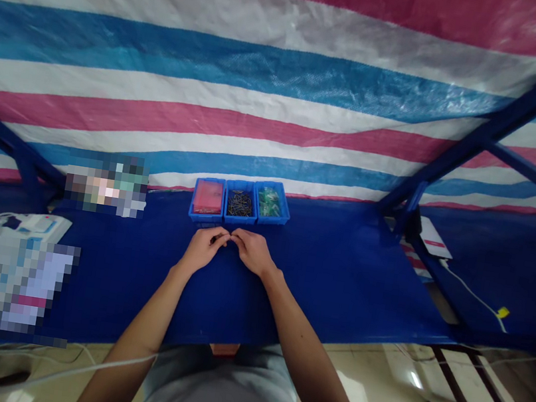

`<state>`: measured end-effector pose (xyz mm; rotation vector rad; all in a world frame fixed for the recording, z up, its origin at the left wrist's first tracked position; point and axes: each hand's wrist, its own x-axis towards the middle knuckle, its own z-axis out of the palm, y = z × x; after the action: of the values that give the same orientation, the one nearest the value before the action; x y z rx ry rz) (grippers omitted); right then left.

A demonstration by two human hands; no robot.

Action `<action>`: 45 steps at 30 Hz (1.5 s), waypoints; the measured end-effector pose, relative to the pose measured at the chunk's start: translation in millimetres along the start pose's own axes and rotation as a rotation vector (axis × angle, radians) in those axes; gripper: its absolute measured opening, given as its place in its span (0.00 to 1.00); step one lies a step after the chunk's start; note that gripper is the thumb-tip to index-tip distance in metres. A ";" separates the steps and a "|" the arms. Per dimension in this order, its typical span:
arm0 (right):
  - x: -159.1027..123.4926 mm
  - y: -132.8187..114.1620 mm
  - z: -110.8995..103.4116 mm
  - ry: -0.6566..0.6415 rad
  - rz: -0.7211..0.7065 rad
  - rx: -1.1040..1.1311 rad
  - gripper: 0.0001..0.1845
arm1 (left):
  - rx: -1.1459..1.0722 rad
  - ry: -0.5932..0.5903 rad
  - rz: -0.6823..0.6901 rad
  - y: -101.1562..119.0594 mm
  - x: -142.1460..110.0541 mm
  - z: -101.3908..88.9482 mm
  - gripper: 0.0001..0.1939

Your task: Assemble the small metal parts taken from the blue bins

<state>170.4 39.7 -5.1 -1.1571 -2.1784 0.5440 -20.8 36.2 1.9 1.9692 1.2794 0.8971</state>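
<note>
My left hand (204, 248) and my right hand (252, 251) meet over the blue tabletop, just in front of three small blue bins. Both have their fingers pinched, thumb against fingertips, and the tips almost touch. Something dark shows in the curl of my left hand, too small to name; whatever my right fingertips hold is hidden. Flat red pieces (209, 196) fill the left bin (204, 218). Dark metal screws or nails (240, 205) lie heaped in the middle bin (230, 185). Green and clear plastic pieces (269, 202) are in the right bin (286, 216).
White cables and a power strip (55, 229) crowd the table's left side, by blurred-out items. A striped plastic sheet (262, 106) hangs behind the table (338, 272). Blue frame bars (457, 149) slant at both sides. A white device (434, 238) with a cable stands at right.
</note>
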 end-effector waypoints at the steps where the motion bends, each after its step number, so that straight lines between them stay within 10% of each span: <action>1: 0.0 -0.2 -0.1 -0.005 0.006 -0.007 0.11 | -0.005 0.001 0.001 -0.1 0.0 0.0 0.13; 17: 1.0 -1.4 -0.5 -0.025 0.113 -0.127 0.28 | -0.018 0.010 0.075 2.8 0.5 1.3 0.11; 25: -0.3 -2.0 -1.8 0.061 0.024 0.096 0.11 | -0.026 0.038 0.006 3.0 -0.2 -1.0 0.14; 45: 1.0 -0.7 2.0 -0.031 0.046 -0.096 0.15 | -0.063 0.029 -0.010 2.0 -0.4 0.8 0.11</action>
<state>168.2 40.0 -5.8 -1.2598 -2.2309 0.4841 -19.2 35.0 2.9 1.9065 1.2610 0.9534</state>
